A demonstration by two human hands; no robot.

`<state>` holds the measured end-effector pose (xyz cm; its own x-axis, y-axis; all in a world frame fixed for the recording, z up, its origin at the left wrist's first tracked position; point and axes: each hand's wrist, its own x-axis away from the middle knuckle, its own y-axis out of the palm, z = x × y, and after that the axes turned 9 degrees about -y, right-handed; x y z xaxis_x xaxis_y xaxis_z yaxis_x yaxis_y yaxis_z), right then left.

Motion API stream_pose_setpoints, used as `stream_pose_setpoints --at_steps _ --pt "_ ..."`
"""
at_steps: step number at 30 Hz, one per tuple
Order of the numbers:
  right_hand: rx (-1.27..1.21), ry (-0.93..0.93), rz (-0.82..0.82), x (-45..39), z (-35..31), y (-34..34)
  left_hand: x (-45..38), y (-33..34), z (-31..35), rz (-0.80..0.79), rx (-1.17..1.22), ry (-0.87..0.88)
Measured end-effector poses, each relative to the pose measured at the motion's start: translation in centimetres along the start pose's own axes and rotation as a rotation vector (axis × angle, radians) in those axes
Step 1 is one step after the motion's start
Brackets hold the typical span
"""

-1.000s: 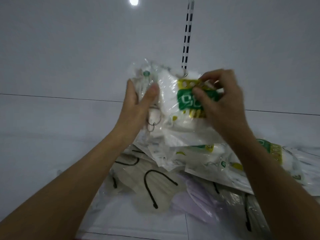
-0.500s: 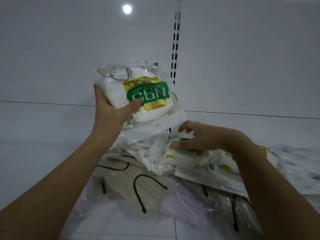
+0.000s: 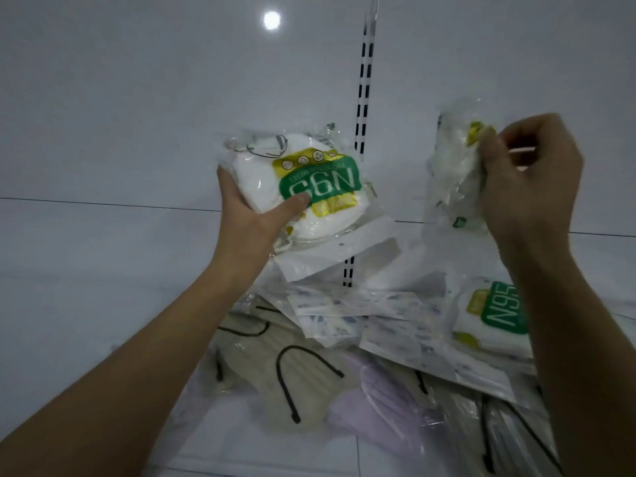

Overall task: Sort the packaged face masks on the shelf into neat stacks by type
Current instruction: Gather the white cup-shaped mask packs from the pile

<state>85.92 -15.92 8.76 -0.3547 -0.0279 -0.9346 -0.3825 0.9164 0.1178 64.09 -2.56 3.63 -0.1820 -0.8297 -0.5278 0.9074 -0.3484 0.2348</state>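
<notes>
While a white shelf filled the frame from 9 to 3 o'clock, its slotted rail ran up toward 12 and a ceiling light's reflection glared at 11. A loose pile of packaged masks sprawled from the centre toward 5 o'clock, unsorted and overlapping. Within it, flat white printed packs lay on top, a beige mask with black ear loops sat at 6, a lilac mask lay just beside it on the 3 o'clock side, and a second N95 pack rested at 4 against the right forearm. The left hand, just above centre, was clamped on a white N95 pack, thumb pressed across its green label, the lettering upside down; the pack was held clear above the pile. The right hand, at 2 o'clock, had its fingers closed around a crumpled clear pack with a yellow patch, raised well apart from the left hand's pack. What type that crumpled pack held could not be told through the blur.
</notes>
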Motion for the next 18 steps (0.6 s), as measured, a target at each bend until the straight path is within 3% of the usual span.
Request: stream_pose_setpoints --at_steps 2,5,9,12,15,18 --pt "-0.056 -0.213 -0.043 0.9 -1.0 0.9 0.3 0.9 -0.1 -0.062 -0.018 -0.009" --pt "-0.048 -0.421 -0.364 2.9 -1.9 3.0 0.6 1.7 -0.9 -0.132 -0.069 -0.056" --pt "-0.115 -0.428 -0.686 4.2 -1.9 4.0 0.5 0.9 -0.8 -0.353 0.075 -0.317" --pt "-0.197 -0.358 -0.708 4.3 -2.1 3.9 0.4 -0.4 -0.9 -0.540 0.088 -0.339" --pt "-0.418 -0.109 -0.661 4.2 -2.6 3.6 0.2 -0.4 -1.7 -0.583 -0.013 -0.246" --pt "-0.172 -0.099 -0.487 3.6 -1.7 3.4 -0.2 -0.3 -2.1 -0.509 -0.117 -0.180"
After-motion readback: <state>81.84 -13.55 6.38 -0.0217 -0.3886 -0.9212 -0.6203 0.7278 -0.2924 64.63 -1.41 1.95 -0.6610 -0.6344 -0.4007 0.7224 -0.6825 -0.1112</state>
